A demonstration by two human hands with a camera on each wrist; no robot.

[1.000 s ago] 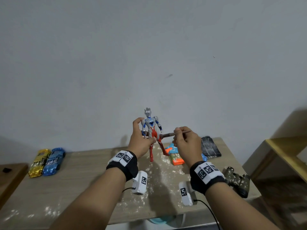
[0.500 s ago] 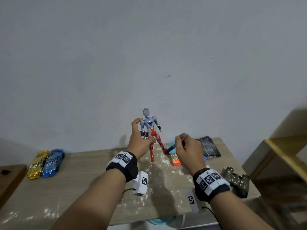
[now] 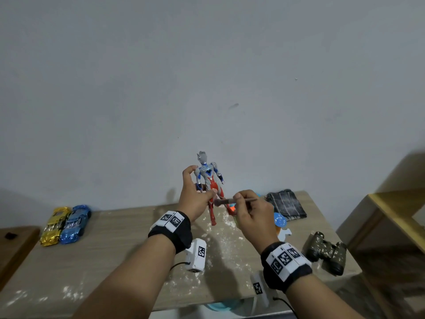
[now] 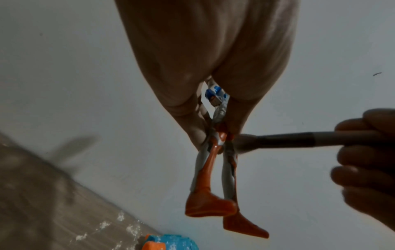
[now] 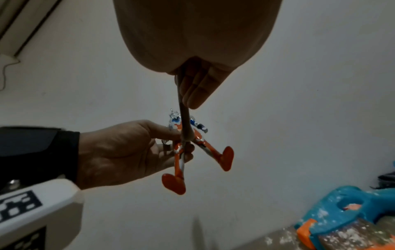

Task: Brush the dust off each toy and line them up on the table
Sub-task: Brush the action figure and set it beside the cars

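left hand (image 3: 195, 199) pinches red-silver plastic hero figure (image 3: 210, 180) at waist | right hand (image 3: 251, 214) grips thin brush (image 3: 232, 201), bristles at figure's hip | likely light, stiff, loose-jointed: hold torso

Both hands raised, left hand (image 3: 193, 199) and right hand (image 3: 251, 214) each curled in a grip

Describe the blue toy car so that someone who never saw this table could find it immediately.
Look at the wooden table against the grey wall and go to its far left end. Two shiny toy cars lie there side by side, touching. The blue toy car is the right one of the pair, nearer the table's middle; its neighbour, the gold toy car, differs only in colour.
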